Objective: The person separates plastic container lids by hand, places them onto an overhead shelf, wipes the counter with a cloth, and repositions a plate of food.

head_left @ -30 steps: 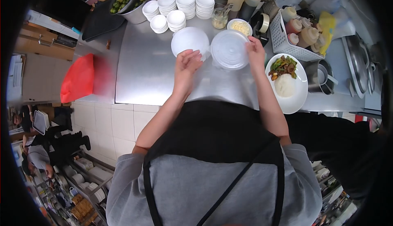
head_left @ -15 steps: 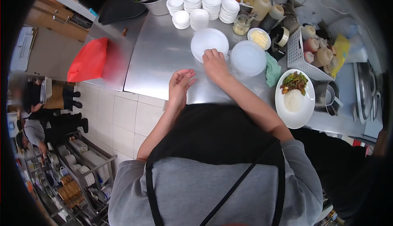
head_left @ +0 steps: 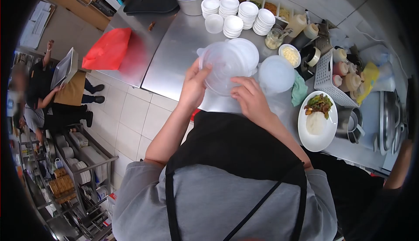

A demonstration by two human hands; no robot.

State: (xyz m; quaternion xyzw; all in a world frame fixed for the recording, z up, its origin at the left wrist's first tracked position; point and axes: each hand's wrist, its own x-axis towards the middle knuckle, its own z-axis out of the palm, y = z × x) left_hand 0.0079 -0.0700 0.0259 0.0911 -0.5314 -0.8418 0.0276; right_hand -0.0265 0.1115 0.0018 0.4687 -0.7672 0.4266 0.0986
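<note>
A clear round plastic lid [head_left: 222, 64] is raised above the steel counter, tilted toward me. My left hand [head_left: 194, 86] grips its left edge, thumb on top. At the lower right edge, the bent fingers of my right hand [head_left: 253, 99] close on the same lid. Behind it, partly covered, lies a pile of translucent lids [head_left: 247, 51]. Right of that stands a round translucent plastic container [head_left: 276, 76], near my right hand. A green cloth [head_left: 299, 90] lies beside the container.
An oval plate [head_left: 310, 140] of rice and stir-fry stands at right. Small white dishes [head_left: 233, 25] are stacked at the back near a bowl of green citrus [head_left: 196, 5]. A bottle basket [head_left: 323, 70] stands right; a red plastic bag [head_left: 107, 51] lies left. People stand at far left.
My right hand has drawn back from the pile toward me. One clear lid is now lifted off it, and my left hand has moved up and taken hold of its edge.
</note>
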